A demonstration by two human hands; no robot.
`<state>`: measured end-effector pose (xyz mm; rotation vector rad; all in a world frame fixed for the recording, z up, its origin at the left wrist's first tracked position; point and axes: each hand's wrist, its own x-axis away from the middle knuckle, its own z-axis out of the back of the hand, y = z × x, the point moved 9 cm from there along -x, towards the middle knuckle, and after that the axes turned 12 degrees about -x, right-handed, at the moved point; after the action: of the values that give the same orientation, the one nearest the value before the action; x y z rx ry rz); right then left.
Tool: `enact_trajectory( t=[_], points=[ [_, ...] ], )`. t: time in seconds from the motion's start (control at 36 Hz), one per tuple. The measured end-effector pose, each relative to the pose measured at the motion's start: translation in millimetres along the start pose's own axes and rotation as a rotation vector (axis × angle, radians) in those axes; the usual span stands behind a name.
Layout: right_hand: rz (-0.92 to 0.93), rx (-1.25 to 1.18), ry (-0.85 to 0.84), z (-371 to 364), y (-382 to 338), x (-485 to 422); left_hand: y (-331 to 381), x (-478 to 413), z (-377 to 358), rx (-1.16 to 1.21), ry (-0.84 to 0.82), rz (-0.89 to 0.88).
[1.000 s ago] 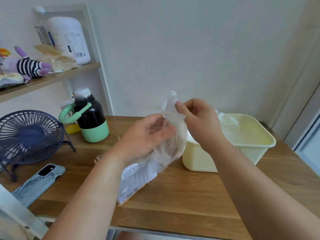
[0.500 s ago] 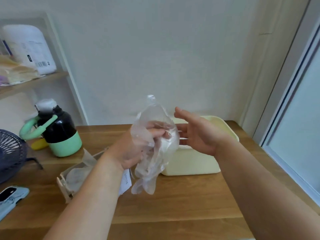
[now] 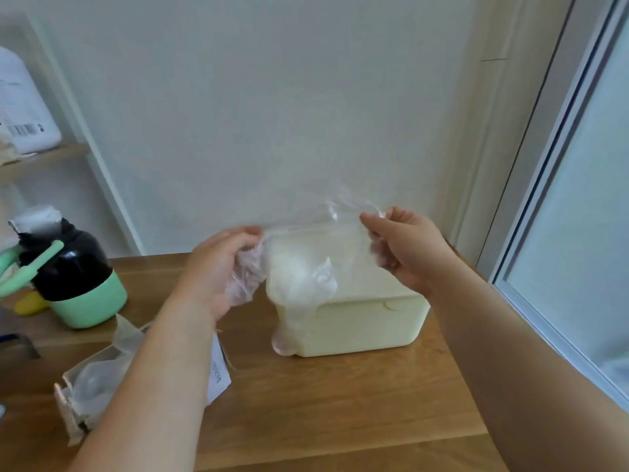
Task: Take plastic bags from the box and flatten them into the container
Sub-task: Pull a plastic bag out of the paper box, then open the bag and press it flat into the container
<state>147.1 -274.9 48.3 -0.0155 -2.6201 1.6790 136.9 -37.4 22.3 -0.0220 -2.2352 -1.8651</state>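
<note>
I have the plastic bag (image 3: pixel 301 267) stretched in the air just over and in front of the container (image 3: pixel 374 330). My left hand (image 3: pixel 218 267) has its grip pinched on a bunched corner to the container's left. My right hand (image 3: pixel 408 255) pinches the opposite top edge above the container's right side, thumb against fingers. The film hangs slack and creased in the middle, and its tail droops down the container's front wall. To do this well, I judge I should draw the hands apart evenly until the top edge is taut. I would then free the wad in the left grip, lower the bag level over the container's opening and press it down flat. The box (image 3: pixel 95 393), with more film showing inside, lies on the tabletop (image 3: pixel 340 410) well to the container's left. A white flap (image 3: pixel 218 374) on the box carries print too blurred to read. On the shelf far left of the container, a white jug (image 3: pixel 20 107) shows a barcode, but I can make out no brand.
</note>
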Motion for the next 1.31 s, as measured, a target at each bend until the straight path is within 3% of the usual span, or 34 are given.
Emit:
enact_trajectory(
  t=[0.08, 0.14, 0.19, 0.28, 0.33, 0.42, 0.47, 0.53, 0.61, 0.72, 0.92, 1.03, 1.14, 1.31],
  points=[
    [0.019, 0.079, 0.162, 27.5, 0.4, -11.7, 6.4, -12.1, 28.9, 0.065, 0.268, -0.07],
    [-0.005, 0.123, 0.216, 39.6, 5.3, -17.0, 15.3, -4.8, 41.6, -0.054, 0.465, -0.186],
    [-0.026, 0.197, 0.244, 47.3, 10.0, -20.8, 33.7, 11.2, 28.8, -0.266, 0.514, -0.391],
    [-0.021, 0.391, 0.278, 55.8, 12.2, -27.1, 56.1, 34.5, -32.9, -0.618, 0.288, -0.723],
    [0.0, 0.596, 0.273, 59.0, 11.5, -32.9, 47.7, 33.6, -76.3, -0.96, 0.05, -0.801],
    [0.011, 0.925, 0.218, 56.3, 11.0, -37.2, -1.4, 7.8, -112.1, -1.503, -0.314, -0.615],
    [0.029, 1.124, 0.214, 54.8, 7.3, -37.5, -30.9, -9.2, -114.0, -1.659, -0.463, -0.37],
    [0.072, 1.305, 0.191, 48.4, 2.1, -34.6, -43.2, -19.2, -111.7, -1.664, -0.515, -0.225],
    [0.224, 1.598, 0.064, 26.3, -3.5, -29.8, -47.7, -26.4, -115.8, -1.733, -0.578, -0.188],
    [0.283, 1.672, -0.198, 3.8, 9.2, -33.5, -55.0, -32.1, -123.5, -1.782, -0.62, -0.142],
    [-0.368, 1.642, -0.32, 38.7, 64.7, -43.9, -71.9, -42.6, -123.6, -1.861, -0.645, -0.116],
    [-0.447, 1.65, -0.345, 44.7, 72.8, -44.4, -72.3, -44.5, -123.3, -1.808, -0.637, -0.141],
    [-0.343, 1.64, -0.297, 40.0, 63.8, -47.3, -56.7, -49.2, -118.0, -1.672, -0.512, -0.214],
    [-0.004, 1.59, -0.157, 16.6, 19.1, -39.2, -11.9, -32.3, -101.0, -1.364, -0.292, -0.429]
  ],
)
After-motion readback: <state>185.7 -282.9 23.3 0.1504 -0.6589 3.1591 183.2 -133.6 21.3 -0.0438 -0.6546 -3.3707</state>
